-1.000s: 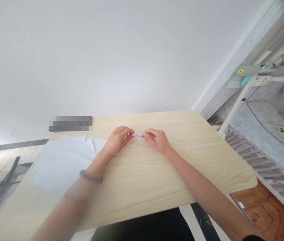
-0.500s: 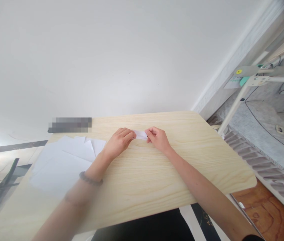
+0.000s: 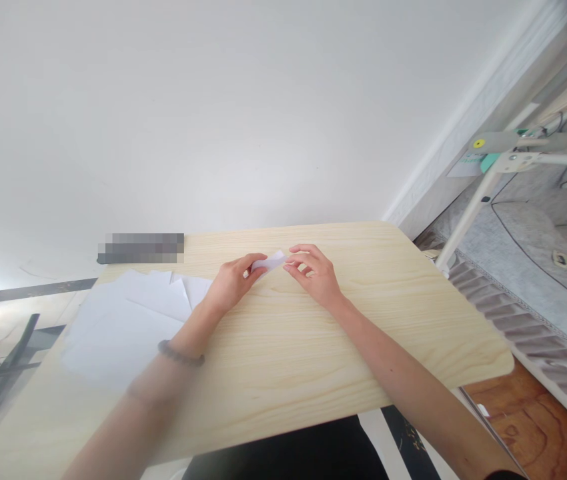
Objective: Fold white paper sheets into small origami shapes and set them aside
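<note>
A small folded strip of white paper [image 3: 269, 263] is held above the middle of the wooden table, tilted with its right end higher. My left hand [image 3: 236, 280] pinches its left end between thumb and fingers; a dark beaded bracelet circles that wrist. At the strip's right end is my right hand [image 3: 316, 273], its fingers parted and curved. The right fingertips are close to the paper's tip, and I cannot tell whether they touch it. Left of my left hand, loose white paper sheets [image 3: 108, 327] lie overlapping on the table.
The light wooden table [image 3: 363, 360] stands against a white wall. A dark blurred-out object [image 3: 141, 249] sits at its back left edge. On the right are a white metal frame [image 3: 473, 207] and a grey covered couch or bed [image 3: 538, 247]. Black metal legs [image 3: 18, 360] stand at left.
The paper strip has shifted slightly left and tilted up at its right end. My right fingers, pinching the strip before, have spread apart; my left hand has moved a little left.
</note>
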